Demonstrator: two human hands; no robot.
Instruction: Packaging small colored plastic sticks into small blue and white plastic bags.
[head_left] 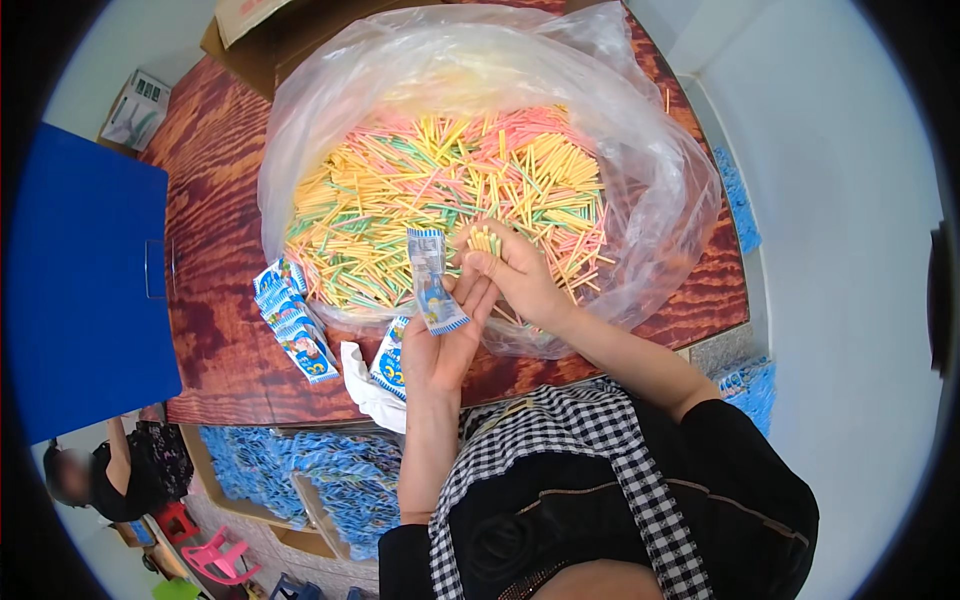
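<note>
My left hand [440,352] lies palm up near the table's front edge and holds a small clear and blue packet [432,285] along its fingers. Just to the right, my right hand [525,278] is closed round a little bunch of thin pastel sticks [484,241], whose tips show above its fingers. Both hands are over the near rim of a large clear plastic bag [665,190]. Inside the bag is a heap of yellow, pink and green sticks [400,190]. Beside my left wrist are blue and white packets [388,362] and a crumpled white sheet or cloth [368,392].
A row of overlapping blue and white packets [300,335] lies left of the bag on the wood-patterned table [215,270]. A cardboard box [238,60] stands behind. Below the table, boxes hold many blue packets [350,475]. Another person [110,470] is at the far left, by a blue panel [90,280].
</note>
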